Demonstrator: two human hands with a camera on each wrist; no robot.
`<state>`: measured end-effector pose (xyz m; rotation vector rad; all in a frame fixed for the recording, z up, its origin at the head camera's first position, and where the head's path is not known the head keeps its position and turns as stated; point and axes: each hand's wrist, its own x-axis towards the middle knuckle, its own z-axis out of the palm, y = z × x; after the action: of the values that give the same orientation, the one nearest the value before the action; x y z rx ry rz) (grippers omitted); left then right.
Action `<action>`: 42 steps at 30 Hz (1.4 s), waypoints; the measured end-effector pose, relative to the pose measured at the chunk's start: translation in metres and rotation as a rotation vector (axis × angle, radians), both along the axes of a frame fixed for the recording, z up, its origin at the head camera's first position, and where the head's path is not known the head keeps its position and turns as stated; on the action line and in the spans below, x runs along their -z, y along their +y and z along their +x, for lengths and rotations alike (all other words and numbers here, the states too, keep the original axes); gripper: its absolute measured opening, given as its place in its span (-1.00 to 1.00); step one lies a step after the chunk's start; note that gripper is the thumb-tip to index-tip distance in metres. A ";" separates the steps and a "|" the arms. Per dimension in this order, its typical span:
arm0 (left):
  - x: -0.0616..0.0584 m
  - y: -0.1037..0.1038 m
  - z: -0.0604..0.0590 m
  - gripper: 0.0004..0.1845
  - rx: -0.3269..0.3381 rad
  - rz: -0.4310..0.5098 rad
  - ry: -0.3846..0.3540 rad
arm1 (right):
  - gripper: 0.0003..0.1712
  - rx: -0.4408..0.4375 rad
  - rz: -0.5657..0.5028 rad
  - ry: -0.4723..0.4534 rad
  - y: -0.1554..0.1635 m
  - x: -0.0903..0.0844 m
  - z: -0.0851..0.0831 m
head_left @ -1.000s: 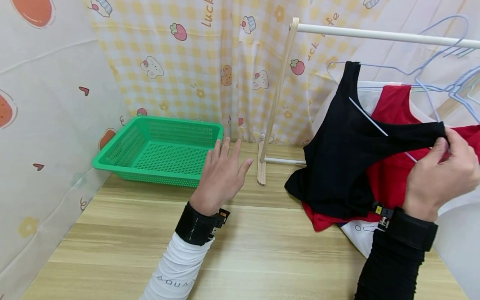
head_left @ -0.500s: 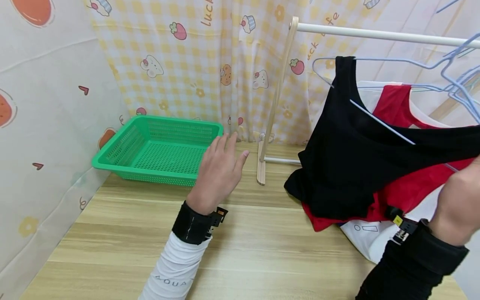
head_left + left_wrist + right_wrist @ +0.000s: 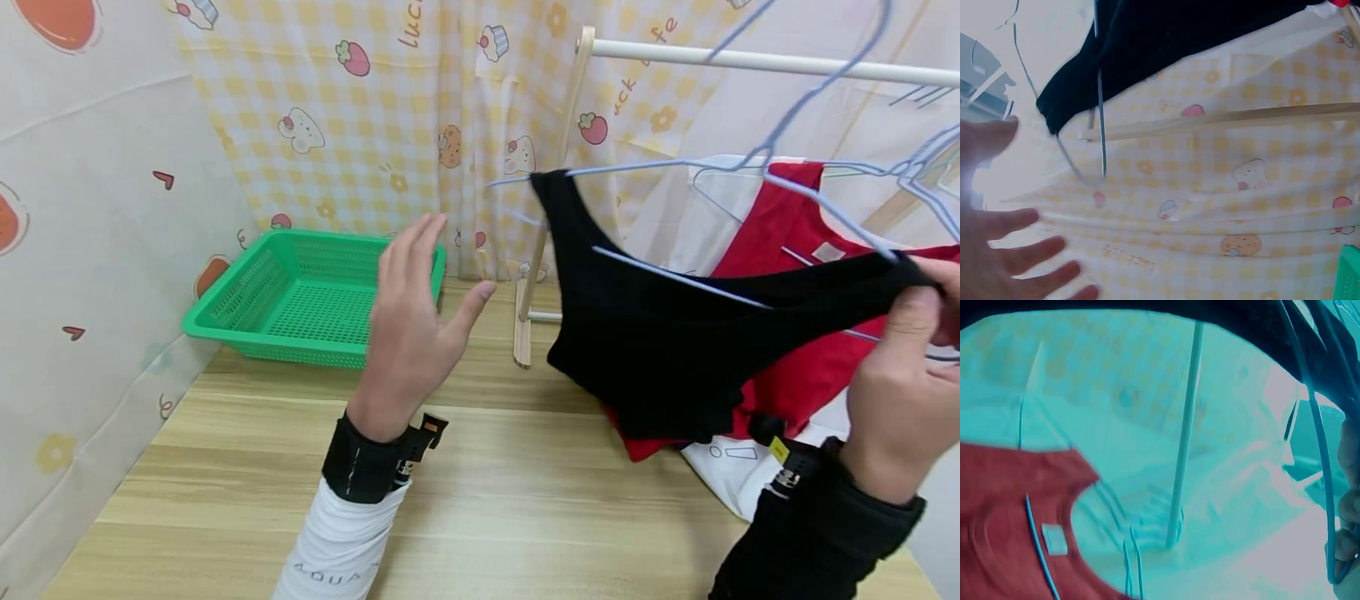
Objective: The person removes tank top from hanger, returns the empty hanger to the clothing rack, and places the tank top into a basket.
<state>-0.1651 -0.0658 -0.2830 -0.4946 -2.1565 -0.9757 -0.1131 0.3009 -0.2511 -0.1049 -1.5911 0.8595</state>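
My right hand (image 3: 900, 375) pinches the strap end of a black tank top (image 3: 675, 358) together with the end of its light-blue wire hanger (image 3: 810, 196). The other strap hangs over the hanger's left arm, and the hanger's lower bar crosses the neckline. Its hook rises in front of the rail. My left hand (image 3: 408, 317) is raised with fingers straight and thumb spread, holding nothing, left of the black top. It overlaps the right end of a green plastic basket (image 3: 315, 350). In the left wrist view, the hanger's tip and strap are beyond the fingers.
A clothes rack with a white rail (image 3: 690, 57) and wooden upright (image 3: 576, 100) stands at the right. A red sleeveless top (image 3: 780, 208) and a white garment (image 3: 738, 475) hang behind the black one. More blue hangers (image 3: 930, 167) are at far right, above the wooden table (image 3: 487, 500).
The black tank top and hanger have swung left and toward me, away from the red top. My right hand first moved right, then back. My left hand has shifted left and turned more upright.
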 end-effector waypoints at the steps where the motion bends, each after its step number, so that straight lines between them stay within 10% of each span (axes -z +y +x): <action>1: -0.001 0.000 0.001 -0.13 0.004 0.022 0.071 | -0.73 -0.071 -0.014 0.025 -0.005 -0.001 -0.001; 5: -0.007 -0.001 0.003 -0.10 0.020 0.084 0.280 | -0.75 -0.246 0.000 0.090 -0.024 -0.003 -0.003; 11: -0.011 -0.006 0.004 -0.38 0.036 0.125 0.382 | -0.76 -0.399 0.013 0.108 -0.050 -0.006 -0.006; 18: -0.010 -0.019 -0.001 -0.80 0.058 0.158 0.298 | -0.75 -0.515 0.057 -0.029 -0.041 0.009 -0.031; 30: -0.001 -0.038 -0.011 -0.84 0.037 0.083 0.177 | -0.69 -0.509 0.427 -0.466 -0.026 0.028 -0.056; 42: -0.003 -0.022 -0.003 -0.82 0.004 -0.112 0.246 | -0.47 -0.576 0.444 -0.444 -0.077 0.024 -0.047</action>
<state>-0.1684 -0.0876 -0.2804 -0.6382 -1.9948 -0.7563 -0.1600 0.2235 -0.2755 0.5375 -2.2496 0.9302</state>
